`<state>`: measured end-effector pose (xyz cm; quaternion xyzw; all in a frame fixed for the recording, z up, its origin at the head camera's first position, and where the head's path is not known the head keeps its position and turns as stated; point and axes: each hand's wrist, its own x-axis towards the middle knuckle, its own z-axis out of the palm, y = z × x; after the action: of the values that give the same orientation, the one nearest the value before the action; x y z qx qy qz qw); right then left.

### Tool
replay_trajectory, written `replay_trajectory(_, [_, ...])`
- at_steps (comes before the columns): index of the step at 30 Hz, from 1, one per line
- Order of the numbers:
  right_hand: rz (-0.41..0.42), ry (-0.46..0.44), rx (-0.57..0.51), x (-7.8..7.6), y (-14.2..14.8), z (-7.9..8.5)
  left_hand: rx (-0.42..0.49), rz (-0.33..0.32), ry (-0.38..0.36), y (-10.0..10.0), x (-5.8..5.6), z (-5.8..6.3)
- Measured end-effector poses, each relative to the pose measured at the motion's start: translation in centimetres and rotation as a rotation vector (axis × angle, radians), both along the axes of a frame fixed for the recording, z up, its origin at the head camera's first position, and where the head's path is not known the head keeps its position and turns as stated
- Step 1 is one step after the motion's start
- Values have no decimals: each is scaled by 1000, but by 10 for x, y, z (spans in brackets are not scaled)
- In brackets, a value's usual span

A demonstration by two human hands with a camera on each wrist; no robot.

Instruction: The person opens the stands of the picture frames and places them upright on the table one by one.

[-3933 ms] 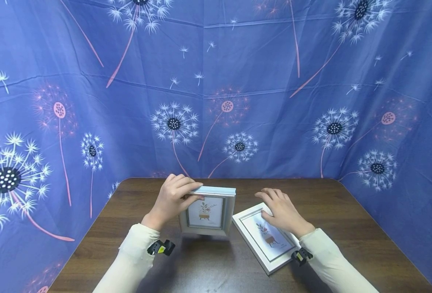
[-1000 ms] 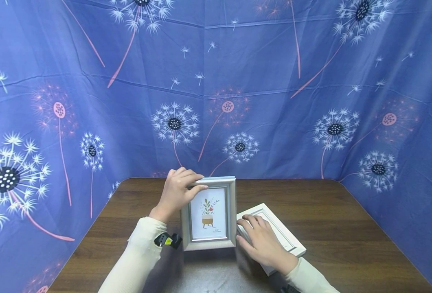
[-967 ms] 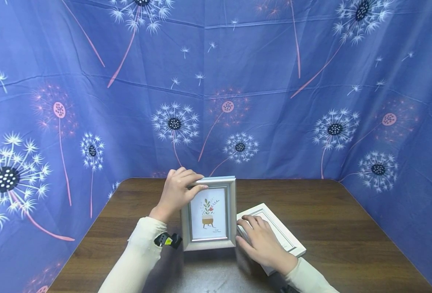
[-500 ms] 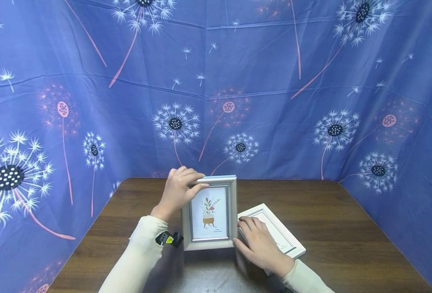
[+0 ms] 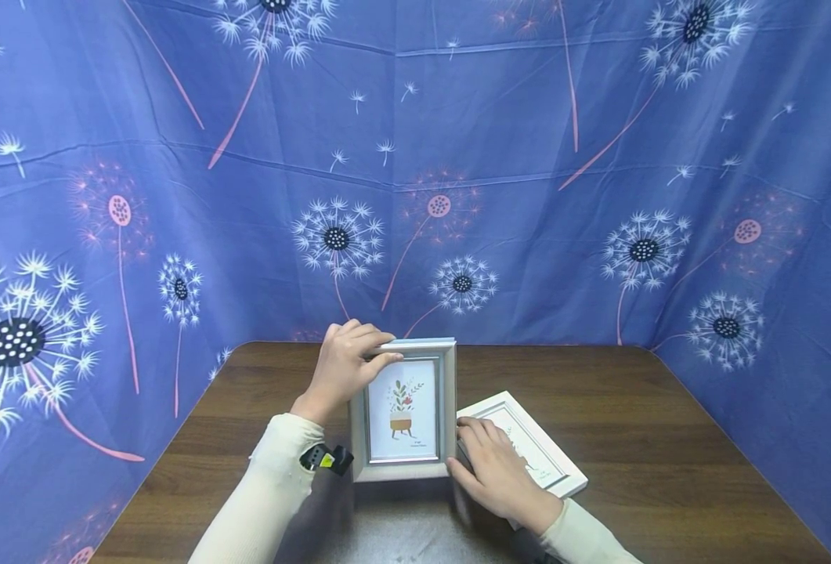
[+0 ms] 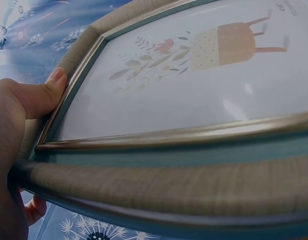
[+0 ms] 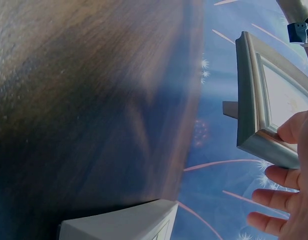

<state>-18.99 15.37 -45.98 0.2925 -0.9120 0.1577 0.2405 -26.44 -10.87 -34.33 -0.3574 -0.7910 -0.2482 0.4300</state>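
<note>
A silvery-beige picture frame [image 5: 402, 472] with a potted-plant print faces me, nearly upright. My left hand [image 5: 341, 366] grips its top left corner, thumb on the front and the other fingers over the top edge. The left wrist view shows that thumb on the frame's border [image 6: 76, 50]. My right hand [image 5: 503, 474] is at the frame's lower right edge. In the right wrist view its thumb [image 7: 293, 127] lies on the front and the fingertips sit beside the edge. A stand leg [image 7: 231, 109] pokes out behind. The bottom edge seems raised off the table.
A second, white picture frame [image 5: 563, 464] lies face up and turned at an angle, partly under my right hand and forearm. Both rest above a brown wooden table [image 5: 669, 439]. Blue dandelion-print cloth [image 5: 542, 235] walls in the back and sides.
Over the last few seconds the held frame has tipped more upright. My right hand has come from over the white frame to the held frame's right edge. Almost nothing has moved in the last second.
</note>
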Motion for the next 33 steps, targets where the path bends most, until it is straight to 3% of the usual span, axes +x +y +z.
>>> replay_trajectory(11, [17,61,-1,-1,-5,0,-5,11,20,-1,-4,-3])
replay_trajectory(22, [37,-47,-14,-5,-10,4,-18,47,55,-5,-10,-2])
replay_trajectory(33, [55,-72,-31,-11,-17,7,-22,65,71,-11,-15,1])
